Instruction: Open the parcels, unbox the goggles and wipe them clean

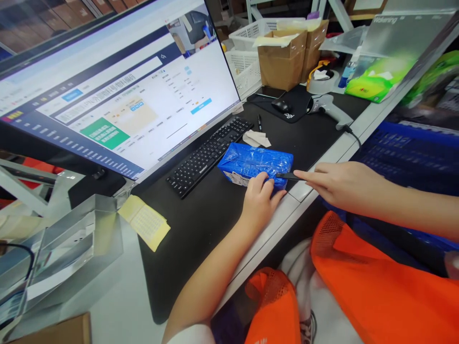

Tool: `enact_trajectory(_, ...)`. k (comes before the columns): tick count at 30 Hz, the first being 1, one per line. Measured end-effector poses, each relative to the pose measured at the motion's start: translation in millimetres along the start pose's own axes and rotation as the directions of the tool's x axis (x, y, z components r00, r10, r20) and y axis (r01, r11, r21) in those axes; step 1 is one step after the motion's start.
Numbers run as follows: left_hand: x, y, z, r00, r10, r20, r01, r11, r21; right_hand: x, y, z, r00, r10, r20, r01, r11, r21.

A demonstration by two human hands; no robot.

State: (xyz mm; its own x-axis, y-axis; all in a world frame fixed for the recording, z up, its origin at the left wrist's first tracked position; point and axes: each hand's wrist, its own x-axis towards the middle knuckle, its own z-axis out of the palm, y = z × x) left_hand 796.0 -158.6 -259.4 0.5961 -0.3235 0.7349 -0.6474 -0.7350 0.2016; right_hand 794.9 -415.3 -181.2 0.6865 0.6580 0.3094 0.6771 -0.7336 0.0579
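Observation:
A blue parcel wrapped in shiny tape lies on the black desk mat, close to its front edge. My left hand grips the parcel's near side, fingers curled over the top edge and thumb along the front. In my right hand is a slim black utility knife, held with the index finger stretched along it. Its tip meets the right end of the parcel's top; the blade itself cannot be made out. A white label shows partly on the parcel's near left side.
Behind the parcel are a keyboard, crumpled paper, a marker and a large monitor. A mouse and barcode scanner lie farther right. Yellow label sheets rest at left, beside a clear acrylic holder.

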Motion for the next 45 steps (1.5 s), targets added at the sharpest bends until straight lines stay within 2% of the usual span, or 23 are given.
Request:
enact_trajectory(12,0.8,-0.3,-2.6,0.999,0.028,0.026,-0.028,1.000,-0.003,-2.0,5.3,4.9,1.000,-0.008,-0.011,0.008,1.000,0.012)
enact_trajectory(20,2.2,-1.0,-4.3,0.999,0.010,0.032,-0.010,1.000,-0.019,-11.3,6.4,29.4,0.992,0.012,-0.124,-0.005,0.998,0.064)
enact_trajectory(25,3.2,-1.1,-3.5,1.000,0.000,0.020,0.000,1.000,-0.014,-10.9,1.5,36.1,0.989,0.056,-0.134,-0.044,0.994,0.097)
enact_trajectory(31,1.7,-2.4,-3.6,0.999,0.015,0.047,-0.015,1.000,-0.017,-11.9,2.1,32.2,0.994,0.097,-0.059,-0.088,0.986,0.142)
enact_trajectory(40,5.3,-2.6,-10.9,0.994,0.006,0.109,0.001,0.998,-0.062,-7.5,8.9,26.5,0.996,0.060,-0.065,-0.056,0.997,0.061)
enact_trajectory(45,6.1,-1.8,-10.8,0.996,0.001,0.092,0.004,0.998,-0.060,-3.1,12.2,20.6,0.997,0.058,-0.051,-0.057,0.998,0.024)
